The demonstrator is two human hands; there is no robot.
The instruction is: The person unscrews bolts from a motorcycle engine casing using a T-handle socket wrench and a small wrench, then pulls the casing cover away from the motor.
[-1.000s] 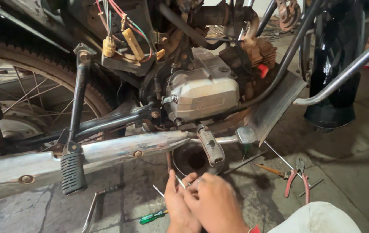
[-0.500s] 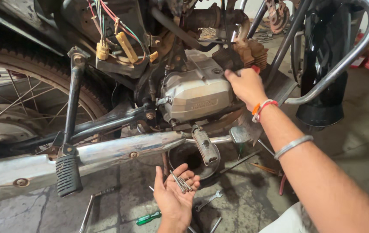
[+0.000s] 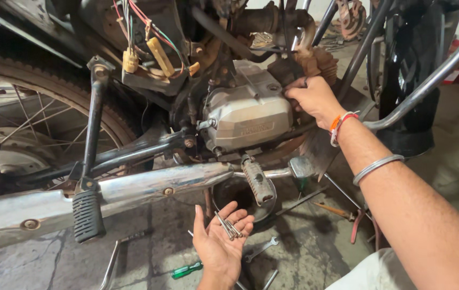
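Note:
My left hand (image 3: 220, 246) lies palm up below the motorcycle, fingers apart, with several long metal bolts (image 3: 226, 224) resting across the palm. My right hand (image 3: 311, 98) reaches up to the right end of the silver engine cover (image 3: 248, 121), its fingers pinched against the dark part beside the cover; whatever the fingertips grip is hidden. The wrist carries an orange thread band and a metal bangle. A chrome exhaust pipe (image 3: 149, 185) and a footpeg (image 3: 258, 181) run between the two hands.
A green-handled screwdriver (image 3: 186, 269) and a small spanner (image 3: 260, 249) lie on the concrete floor near my left hand. Red-handled pliers (image 3: 356, 224) lie to the right. The rear wheel (image 3: 36, 123), kick lever pedal (image 3: 87, 215) and chrome crash guard (image 3: 428, 80) crowd the sides.
A second ago both hands were together low by the floor. My right hand rose to the engine's right side. My left hand opened palm up with the bolts on it.

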